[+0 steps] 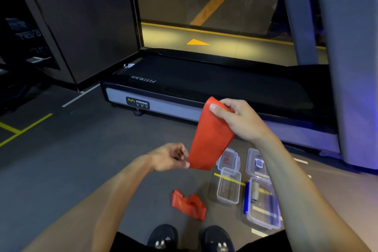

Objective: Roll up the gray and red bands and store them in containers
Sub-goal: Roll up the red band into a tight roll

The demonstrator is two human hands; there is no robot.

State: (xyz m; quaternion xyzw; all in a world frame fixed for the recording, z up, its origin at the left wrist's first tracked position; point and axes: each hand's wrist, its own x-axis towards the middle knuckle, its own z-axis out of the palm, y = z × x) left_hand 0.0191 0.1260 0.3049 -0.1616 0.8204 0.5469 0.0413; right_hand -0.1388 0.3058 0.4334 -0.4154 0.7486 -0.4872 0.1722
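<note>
A flat red band (210, 139) hangs in the air in front of me. My right hand (239, 118) pinches its top end, and my left hand (171, 156) pinches its bottom corner. A second red band (188, 204) lies crumpled on the floor near my shoes. Right of it stands a small empty clear container (228, 186). A larger clear container (263, 204) with blue clips holds a rolled gray band (255, 191).
Two clear lids (229, 158) (258, 162) lie on the floor behind the containers. A black treadmill (204, 86) stretches across ahead, with a grey upright (351, 67) at the right. My black shoes (190, 238) are at the bottom edge. The floor is dark grey with yellow lines.
</note>
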